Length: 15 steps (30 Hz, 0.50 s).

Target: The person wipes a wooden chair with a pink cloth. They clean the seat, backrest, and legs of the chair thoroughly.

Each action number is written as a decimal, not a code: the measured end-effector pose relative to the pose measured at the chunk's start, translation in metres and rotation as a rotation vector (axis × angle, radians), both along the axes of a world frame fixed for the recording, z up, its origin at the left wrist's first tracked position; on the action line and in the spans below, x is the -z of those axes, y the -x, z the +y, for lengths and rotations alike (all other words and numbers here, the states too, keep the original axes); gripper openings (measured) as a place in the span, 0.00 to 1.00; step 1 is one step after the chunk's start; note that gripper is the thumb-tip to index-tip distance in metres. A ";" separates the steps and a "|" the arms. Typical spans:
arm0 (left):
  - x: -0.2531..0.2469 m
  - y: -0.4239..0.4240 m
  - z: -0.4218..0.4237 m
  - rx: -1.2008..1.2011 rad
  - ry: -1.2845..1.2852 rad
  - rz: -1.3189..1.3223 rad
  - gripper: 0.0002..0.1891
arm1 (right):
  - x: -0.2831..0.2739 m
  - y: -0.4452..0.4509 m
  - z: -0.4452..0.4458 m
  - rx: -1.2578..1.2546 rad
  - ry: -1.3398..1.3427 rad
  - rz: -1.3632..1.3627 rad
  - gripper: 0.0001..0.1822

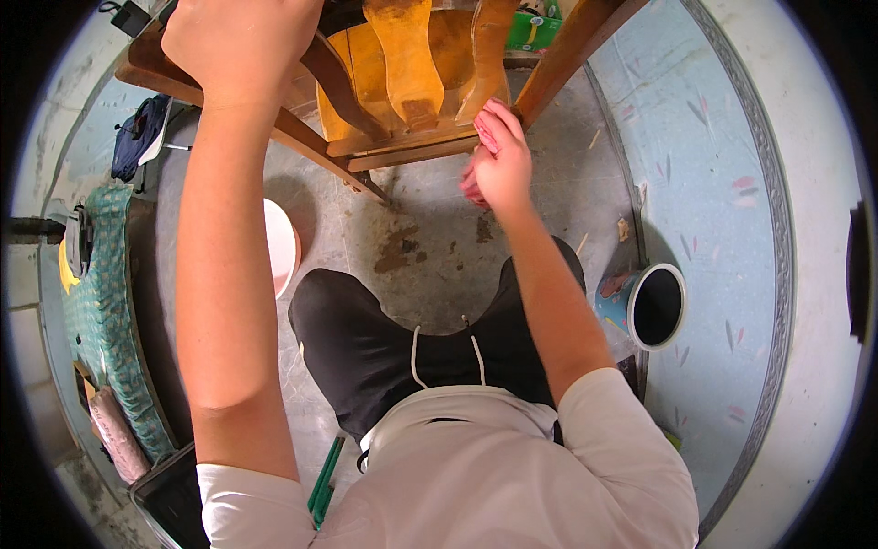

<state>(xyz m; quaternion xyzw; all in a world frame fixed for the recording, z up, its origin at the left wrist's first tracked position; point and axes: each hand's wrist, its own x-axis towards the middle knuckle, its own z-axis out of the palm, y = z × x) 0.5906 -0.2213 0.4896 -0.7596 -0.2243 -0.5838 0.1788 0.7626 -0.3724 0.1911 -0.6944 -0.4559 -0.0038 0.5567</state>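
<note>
In front of me stands a wooden chair [409, 65] with curved, orange-brown back slats; its frame reaches the top edge of the view. My right hand [503, 161] grips a crumpled pink cloth [475, 184] at the lower end of the right-hand slat, beside the chair's side post. Part of the cloth hangs below the fingers. My left hand [240, 34] is raised at the upper left, over the chair's left post; its fingers run out of the picture, so whether it holds anything is hidden. My left forearm covers part of the chair frame.
A white and pink bucket [280, 247] stands on the floor, partly behind my left forearm. At my right, a blue patterned bin [617, 300] is against the wall. A green box [535, 33] lies beyond the chair. A teal-covered bench [110, 274] is far left.
</note>
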 end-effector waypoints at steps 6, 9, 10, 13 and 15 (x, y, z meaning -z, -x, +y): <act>0.004 0.003 0.015 -0.008 -0.071 -0.013 0.22 | -0.027 -0.016 -0.027 0.141 0.334 -0.480 0.35; 0.000 -0.002 0.001 0.005 -0.057 -0.013 0.22 | 0.005 0.010 -0.004 0.110 -0.054 -0.098 0.34; 0.000 -0.002 0.000 -0.004 -0.046 -0.018 0.22 | 0.008 0.018 0.008 0.044 -0.196 0.108 0.31; 0.000 0.006 0.000 -0.038 -0.025 0.011 0.23 | -0.015 0.012 -0.006 0.056 0.011 -0.121 0.33; 0.004 0.005 0.012 -0.037 -0.051 -0.018 0.23 | -0.026 -0.011 -0.018 0.086 0.242 -0.392 0.37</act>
